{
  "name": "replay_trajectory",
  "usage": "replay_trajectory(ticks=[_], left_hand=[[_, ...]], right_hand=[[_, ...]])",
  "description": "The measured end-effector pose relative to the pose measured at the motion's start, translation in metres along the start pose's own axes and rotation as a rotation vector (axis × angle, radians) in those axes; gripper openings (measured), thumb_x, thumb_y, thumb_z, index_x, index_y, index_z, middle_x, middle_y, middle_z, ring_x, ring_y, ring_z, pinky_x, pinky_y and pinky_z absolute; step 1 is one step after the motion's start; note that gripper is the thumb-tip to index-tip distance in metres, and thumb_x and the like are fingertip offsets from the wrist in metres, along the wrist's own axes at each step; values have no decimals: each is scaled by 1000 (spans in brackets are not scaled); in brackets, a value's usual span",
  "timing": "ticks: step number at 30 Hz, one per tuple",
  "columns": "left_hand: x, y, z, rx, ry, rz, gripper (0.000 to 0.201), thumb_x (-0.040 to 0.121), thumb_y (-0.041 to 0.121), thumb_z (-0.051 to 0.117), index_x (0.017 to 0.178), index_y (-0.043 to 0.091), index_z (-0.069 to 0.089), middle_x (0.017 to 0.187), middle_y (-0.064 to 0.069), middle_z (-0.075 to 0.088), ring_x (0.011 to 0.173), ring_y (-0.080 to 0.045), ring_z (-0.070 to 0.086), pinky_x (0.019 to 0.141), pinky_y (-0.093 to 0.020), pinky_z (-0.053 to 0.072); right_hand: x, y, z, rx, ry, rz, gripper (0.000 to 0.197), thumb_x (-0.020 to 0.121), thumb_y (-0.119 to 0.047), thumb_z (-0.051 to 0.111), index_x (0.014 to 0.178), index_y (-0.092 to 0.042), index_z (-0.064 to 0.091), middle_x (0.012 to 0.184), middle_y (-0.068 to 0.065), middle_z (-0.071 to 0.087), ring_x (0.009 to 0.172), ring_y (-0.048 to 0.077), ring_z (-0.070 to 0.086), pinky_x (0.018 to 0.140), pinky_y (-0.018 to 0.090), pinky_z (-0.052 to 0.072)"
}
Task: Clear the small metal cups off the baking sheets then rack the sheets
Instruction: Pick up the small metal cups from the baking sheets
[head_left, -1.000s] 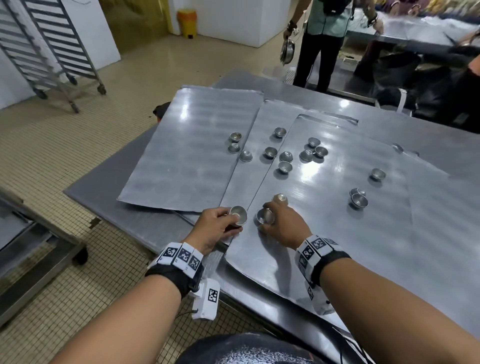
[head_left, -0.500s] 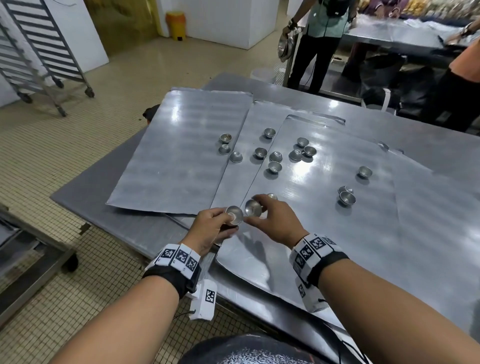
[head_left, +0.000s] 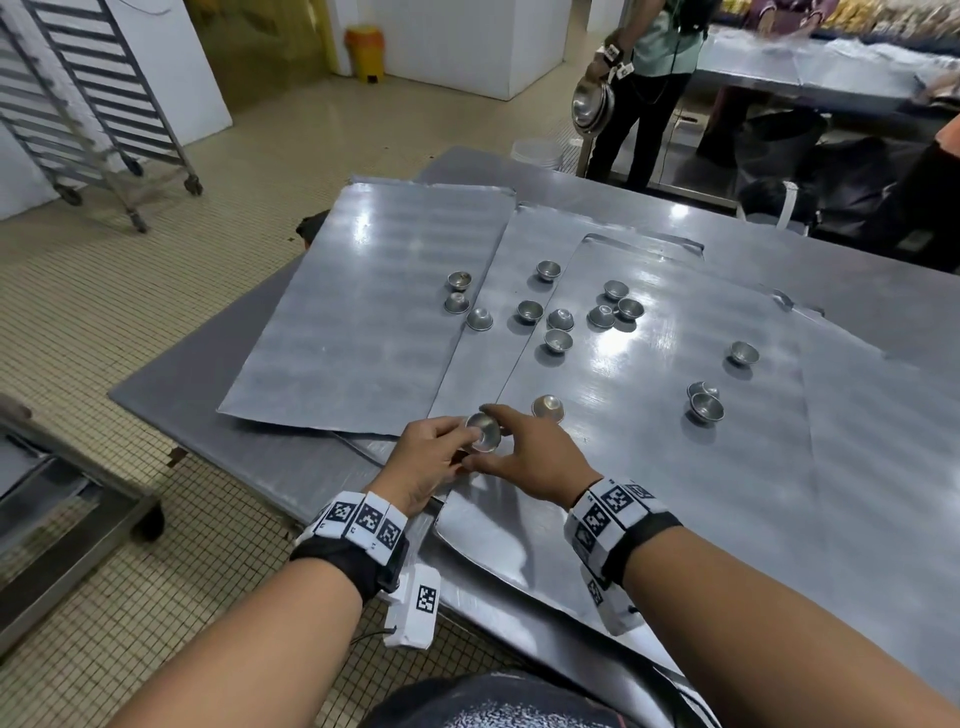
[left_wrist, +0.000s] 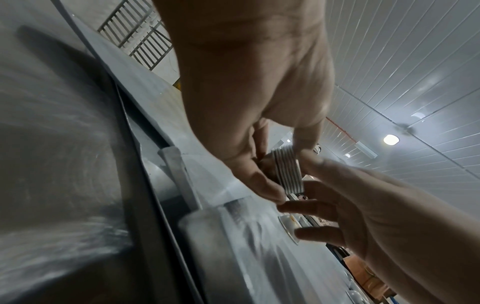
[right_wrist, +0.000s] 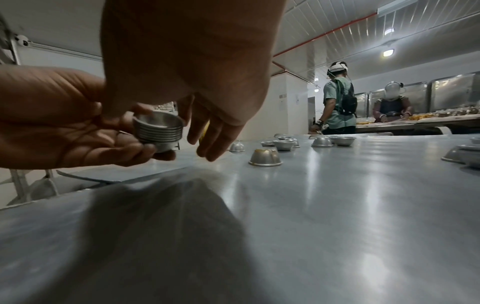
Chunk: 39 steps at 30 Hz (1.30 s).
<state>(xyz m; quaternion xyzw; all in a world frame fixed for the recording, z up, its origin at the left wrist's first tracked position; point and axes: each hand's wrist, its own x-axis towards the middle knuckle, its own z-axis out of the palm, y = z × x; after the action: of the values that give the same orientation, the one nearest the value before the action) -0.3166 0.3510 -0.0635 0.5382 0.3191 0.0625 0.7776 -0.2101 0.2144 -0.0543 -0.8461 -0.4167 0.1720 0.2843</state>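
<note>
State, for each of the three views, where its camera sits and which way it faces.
Head: looks forward and down at the baking sheets; both forearms show.
Left wrist: low at the table edge, looks along the left hand holding the stack of cups.
Right wrist: low over a sheet, looks along the right hand at an upturned cup.
All share the stack.

Big metal table (head_left: 857, 291) carries three flat baking sheets (head_left: 363, 332), edges overlapping. Small cups (head_left: 558, 340) sit on sheets, beyond the grip; one upside-down cup (head_left: 548, 407) just past it.
</note>
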Motion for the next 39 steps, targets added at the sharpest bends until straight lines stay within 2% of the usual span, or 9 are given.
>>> replay_trajectory(ticks=[4, 8, 13, 16, 21, 27, 30, 34, 39], left_hand=[[7, 2, -3, 12, 49, -43, 21, 91, 8, 72, 110, 0, 72, 100, -27, 71, 80, -29, 73, 76, -36, 63], [15, 6, -3, -4, 70, -69, 27, 91, 9, 72, 116, -1, 69, 105, -32, 69, 81, -34, 75, 72, -34, 64], [20, 10, 1, -14, 64, -74, 25, 90, 9, 73, 113, 0, 70, 109, -31, 69, 85, -34, 75, 74, -35, 64], [22, 11, 1, -10, 59, -82, 24, 91, 10, 73, 113, 1, 71, 108, -29, 70, 85, -34, 75, 77, -37, 64], [22, 12, 2, 11, 55, -87, 21, 92, 9, 70, 111, 0, 70, 109, -33, 70, 84, -34, 75, 81, -39, 63], [19, 14, 5, 17, 42, -92, 17, 93, 8, 70, 109, 1, 70, 114, -35, 68, 84, -34, 74, 78, -37, 63], [17, 14, 5, 30, 39, -102, 19, 93, 9, 70, 111, 3, 70, 113, -33, 69, 84, -33, 75, 75, -35, 63], [14, 13, 4, 33, 26, -104, 21, 93, 9, 70, 113, 2, 70, 115, -33, 68, 86, -35, 74, 75, -35, 63], [12, 10, 4, 31, 15, -90, 25, 94, 8, 69, 117, -2, 68, 116, -36, 66, 85, -35, 74, 73, -34, 64]], right_hand=[[5, 11, -12, 21, 56, 53, 58, 85, -65, 61, 127, -25, 63, 121, -10, 67, 97, 8, 65, 88, 34, 54], [20, 33, -33, -76, 230, 212, 36, 93, -41, 58, 119, -19, 66, 117, 2, 67, 103, 22, 64, 86, 34, 50], [35, 53, -38, -182, 9, 334, 49, 95, -34, 55, 142, -20, 49, 142, 10, 45, 118, 31, 58, 97, 37, 44], [38, 61, -33, -221, -35, 326, 36, 92, -28, 59, 126, -19, 58, 129, 11, 52, 110, 31, 59, 91, 35, 45], [36, 64, -27, -166, 60, 320, 27, 92, -25, 59, 116, -14, 58, 112, 10, 64, 104, 30, 60, 78, 33, 42], [28, 68, -24, -125, 33, 300, 61, 89, -32, 64, 145, -22, 42, 132, 9, 48, 114, 32, 58, 94, 37, 46], [24, 67, -23, -106, 81, 298, 49, 84, -33, 70, 130, -24, 53, 124, 4, 47, 103, 30, 60, 84, 32, 44], [17, 66, -23, -79, 141, 276, 35, 80, -29, 73, 108, -24, 53, 108, -1, 49, 91, 27, 58, 75, 31, 40], [9, 66, -21, -98, 110, 264, 32, 79, -36, 73, 106, -26, 57, 105, -5, 49, 92, 21, 57, 73, 27, 38]])
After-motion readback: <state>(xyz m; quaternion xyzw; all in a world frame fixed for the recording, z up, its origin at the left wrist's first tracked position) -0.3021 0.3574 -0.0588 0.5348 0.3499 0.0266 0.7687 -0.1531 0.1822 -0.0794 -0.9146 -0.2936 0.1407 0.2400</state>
